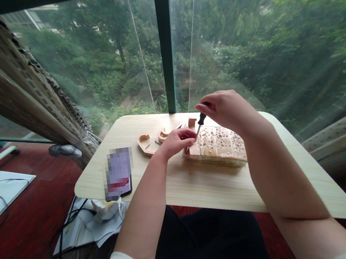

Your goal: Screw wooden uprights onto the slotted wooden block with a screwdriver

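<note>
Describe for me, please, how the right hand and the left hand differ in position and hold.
The right hand is raised, while the left hand is lower, close to the screwdriver's lower end. The right hand grips the black handle; the left hand's fingers are bunched beside the shaft, and what they pinch cannot be made out. Both are bare and over the table.

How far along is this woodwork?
Nothing looks clearly finished. Under way: the right hand holds a screwdriver pointing down beside the left hand, at the spotted block's left end. Probably left: the curved wooden pieces, lying apart from the block.
</note>
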Demonstrator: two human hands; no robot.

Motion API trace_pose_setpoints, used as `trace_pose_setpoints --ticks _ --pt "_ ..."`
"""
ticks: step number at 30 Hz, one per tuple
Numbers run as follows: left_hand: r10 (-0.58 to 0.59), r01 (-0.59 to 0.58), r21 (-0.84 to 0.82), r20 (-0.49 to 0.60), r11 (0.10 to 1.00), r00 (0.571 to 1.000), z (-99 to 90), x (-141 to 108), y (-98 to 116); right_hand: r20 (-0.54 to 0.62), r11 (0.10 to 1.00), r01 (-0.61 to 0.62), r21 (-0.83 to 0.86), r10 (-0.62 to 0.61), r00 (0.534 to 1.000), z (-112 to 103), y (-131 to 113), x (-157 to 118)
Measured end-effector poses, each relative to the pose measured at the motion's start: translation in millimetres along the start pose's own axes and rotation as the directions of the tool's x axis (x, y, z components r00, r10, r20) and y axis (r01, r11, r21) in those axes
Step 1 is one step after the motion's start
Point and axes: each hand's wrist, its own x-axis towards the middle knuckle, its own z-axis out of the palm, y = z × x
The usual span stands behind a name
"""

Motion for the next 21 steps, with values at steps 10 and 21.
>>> trace_pose_setpoints --ticks 10,21 --pt "0.111 -0.109 0.106 -0.01 0.988 0.994 2.1 2 -5 0.134 0.996 0.061 -0.058 -0.053 0.99 -27 -31 -29" --pt "0.117 -0.116 0.049 0.0 0.992 0.993 1.2 5 -9 0.188 0.976 0.054 -0.211 -0.014 0.982 -26 -30 -30"
